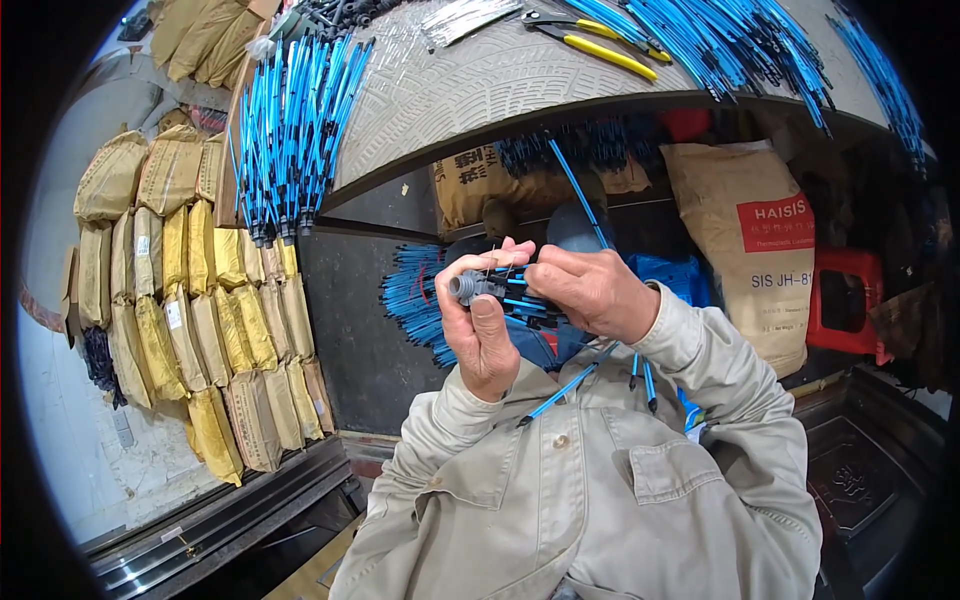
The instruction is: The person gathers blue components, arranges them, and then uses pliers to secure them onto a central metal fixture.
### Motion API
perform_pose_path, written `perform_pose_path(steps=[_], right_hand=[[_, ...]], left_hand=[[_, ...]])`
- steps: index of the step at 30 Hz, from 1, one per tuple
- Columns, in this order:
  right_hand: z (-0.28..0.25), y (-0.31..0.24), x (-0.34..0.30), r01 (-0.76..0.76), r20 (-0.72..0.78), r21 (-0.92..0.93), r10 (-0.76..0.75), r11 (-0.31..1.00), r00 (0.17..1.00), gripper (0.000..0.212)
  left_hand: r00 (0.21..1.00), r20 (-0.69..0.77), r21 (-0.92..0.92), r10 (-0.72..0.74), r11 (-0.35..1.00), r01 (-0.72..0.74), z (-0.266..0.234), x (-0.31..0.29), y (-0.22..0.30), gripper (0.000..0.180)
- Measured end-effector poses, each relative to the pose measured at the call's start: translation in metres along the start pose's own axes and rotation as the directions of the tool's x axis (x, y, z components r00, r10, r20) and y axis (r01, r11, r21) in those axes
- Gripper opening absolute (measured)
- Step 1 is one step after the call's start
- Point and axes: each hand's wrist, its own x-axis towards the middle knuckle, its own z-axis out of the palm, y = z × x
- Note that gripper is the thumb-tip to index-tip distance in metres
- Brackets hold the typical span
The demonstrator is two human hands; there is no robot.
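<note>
Here's the grey threaded fitting (466,290), pinched between the left hand's (482,330) thumb and fingers, mouth facing left, long axis running roughly sideways toward the right hand (595,290). That right grip is curled just to its right, by thin blue rods (517,295); exactly what it pinches, I can't tell.

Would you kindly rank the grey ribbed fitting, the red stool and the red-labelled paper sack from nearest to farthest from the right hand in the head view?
1. Grey ribbed fitting: left of the right hand, held by the left hand.
2. Red-labelled paper sack: to the right.
3. Red stool: farther right, past the sack.
</note>
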Motion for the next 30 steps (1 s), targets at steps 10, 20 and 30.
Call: perform_pose_path(steps=[10, 20, 30], right_hand=[[-0.017, 0.004, 0.006, 0.027, 0.179, 0.170, -0.058, 0.985, 0.982, 0.026], [-0.030, -0.004, -0.010, -0.091, 0.180, 0.157, 0.062, 0.983, 0.982, 0.014], [-0.043, -0.011, -0.024, -0.425, 0.242, 0.414, 0.353, 0.805, 0.904, 0.020]], left_hand=[[0.999, 0.041, 0.010, 0.034, 0.999, -0.035, 0.005, 0.001, 0.001, 0.034], [0.997, -0.039, 0.013, 0.071, 0.997, -0.071, 0.022, 0.000, 0.001, 0.024], [0.989, 0.134, 0.009, 0.062, 0.998, -0.063, 0.028, -0.003, 0.008, 0.027]])
